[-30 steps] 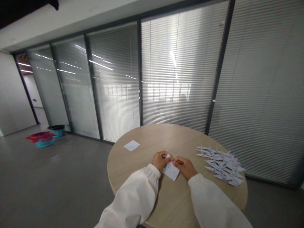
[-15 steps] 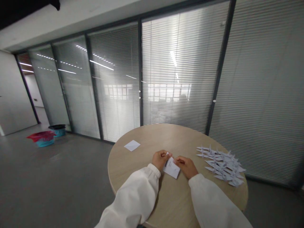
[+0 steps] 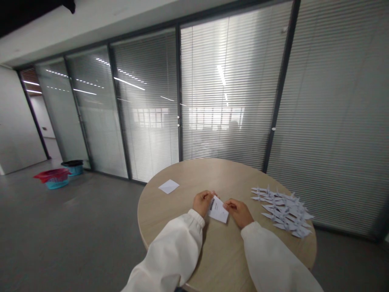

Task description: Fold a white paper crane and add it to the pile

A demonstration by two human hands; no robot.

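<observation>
Left hand and right hand have parted slightly; I see both pinching the printed paper between them, left of the folded pile. Uneven pulling could crease it askew.

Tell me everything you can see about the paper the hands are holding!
The paper is small, white and four-sided, and looks thin and flat. Dark print runs near its left edge, with smaller, fainter marks beside it, too tiny to read. The left hand holds its left side near the top, and the right hand holds its right edge. It's above the round table; I can't tell if it touches.
</observation>
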